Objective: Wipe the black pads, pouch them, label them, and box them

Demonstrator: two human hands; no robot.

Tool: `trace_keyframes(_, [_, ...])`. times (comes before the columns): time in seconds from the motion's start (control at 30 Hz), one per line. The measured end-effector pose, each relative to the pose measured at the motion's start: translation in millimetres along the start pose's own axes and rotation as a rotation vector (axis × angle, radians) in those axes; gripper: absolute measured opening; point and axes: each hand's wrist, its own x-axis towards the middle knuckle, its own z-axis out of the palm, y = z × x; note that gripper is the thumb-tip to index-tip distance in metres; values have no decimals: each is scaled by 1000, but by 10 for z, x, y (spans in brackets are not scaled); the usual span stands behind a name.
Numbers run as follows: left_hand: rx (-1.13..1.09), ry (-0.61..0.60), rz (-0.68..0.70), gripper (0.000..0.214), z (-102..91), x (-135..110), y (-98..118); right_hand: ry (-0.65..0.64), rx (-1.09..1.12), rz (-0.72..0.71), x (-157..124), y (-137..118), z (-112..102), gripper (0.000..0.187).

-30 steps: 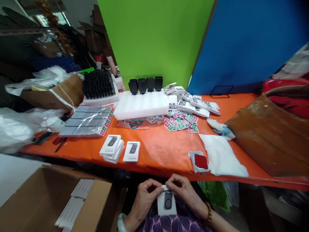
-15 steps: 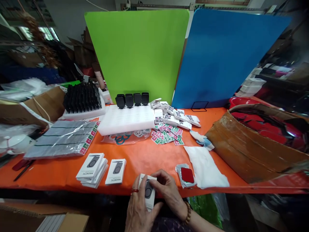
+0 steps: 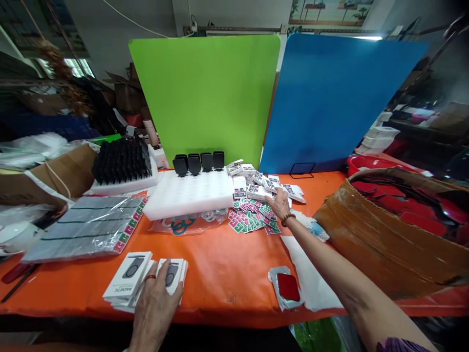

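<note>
My left hand [image 3: 156, 303] lies flat, fingers stretched, on a small white box printed with a dark oval [image 3: 175, 272], at the table's near edge. That box sits beside a stack of the same white boxes [image 3: 128, 279]. My right arm is stretched far across the orange table [image 3: 227, 274]. My right hand [image 3: 279, 203] rests at the far side, on the edge between a heap of pink and green cards [image 3: 251, 219] and a pile of small white printed packs [image 3: 267, 185]. Its fingertips point away from me and I cannot see whether they grip anything.
A white foam tray [image 3: 190, 193] holds a row of black holders [image 3: 200, 162] at its back. A second tray of black parts [image 3: 122, 161], bagged grey sheets [image 3: 88, 225], a red pad in a sleeve [image 3: 287, 286], a white cloth [image 3: 311, 283], a brown box [image 3: 388, 230] and green and blue boards surround them.
The white box I held in both hands at the table edge now lies on the table under my left hand. My right hand has let go and reached out to the far piles.
</note>
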Motion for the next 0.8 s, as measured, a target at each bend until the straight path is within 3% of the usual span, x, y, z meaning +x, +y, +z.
trace_keyframes(0.2, [-75,-11,69,41,95,-38,-99,-18,-219,61,491,12,215,62])
trace_keyframes(0.3, [-163,-2,86,39,50,-24,-108,-57,-285,32,569,39,270,52])
trace_keyframes(0.43, [-333,73,65,43,-74,-68,35,-53,-313,-67,578,65,144,32])
trace_keyframes(0.53, [-568,60,-35,48,-159,-188,274,-5,-283,-154,452,-3,-54,32])
trace_keyframes(0.6, [-858,-147,-187,54,-174,-284,460,35,-245,-242,196,-76,-186,36])
trace_keyframes(0.67, [-1221,-386,-357,62,-158,-366,633,57,-189,-368,-268,-135,-299,37])
trace_keyframes(0.73, [-1574,-593,-544,66,-130,-425,772,62,25,-668,-918,-159,-373,33])
trace_keyframes(0.8, [-1843,-776,-689,65,-98,-464,874,-53,180,-902,-1637,-155,-394,31])
